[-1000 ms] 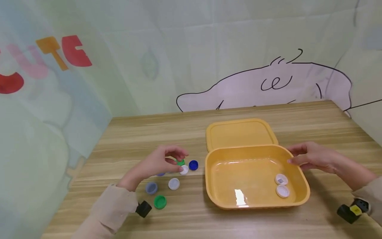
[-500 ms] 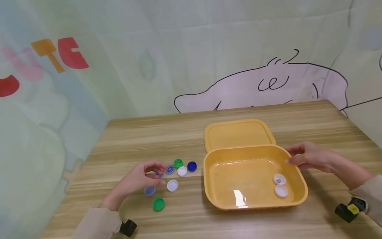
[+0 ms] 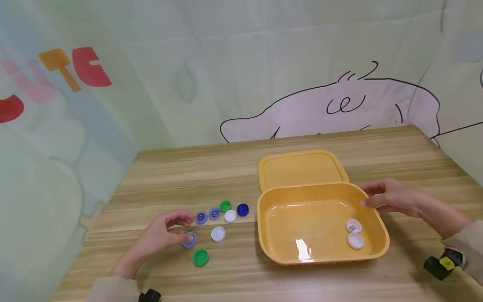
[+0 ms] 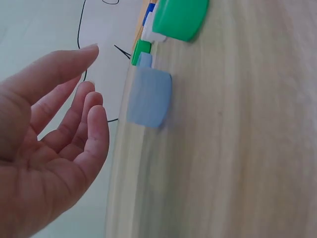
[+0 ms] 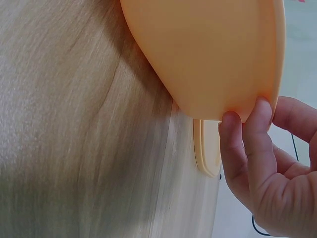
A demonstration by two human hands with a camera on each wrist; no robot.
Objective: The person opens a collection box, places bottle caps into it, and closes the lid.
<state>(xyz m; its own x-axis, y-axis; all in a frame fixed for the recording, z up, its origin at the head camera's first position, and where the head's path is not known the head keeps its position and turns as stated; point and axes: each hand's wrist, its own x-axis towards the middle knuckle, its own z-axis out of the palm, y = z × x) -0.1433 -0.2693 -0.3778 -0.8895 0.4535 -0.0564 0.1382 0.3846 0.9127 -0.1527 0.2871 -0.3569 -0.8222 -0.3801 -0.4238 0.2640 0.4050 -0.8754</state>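
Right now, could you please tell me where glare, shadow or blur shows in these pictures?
Head view: bright glare inside the box; left wrist view: the nearest blue cap looks soft-edged; right wrist view: shadow darkens the table beside the box.

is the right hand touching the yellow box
Touching. The right wrist view shows the right hand with its fingertips against the yellow box, no gap between.

Lettered backdrop (image 3: 158, 96)
Cut-off red letter (image 3: 11, 110), pink U (image 3: 28, 91), orange T (image 3: 57, 58), red E (image 3: 87, 69); two blue bottle caps (image 3: 215, 213) bear e-like marks.
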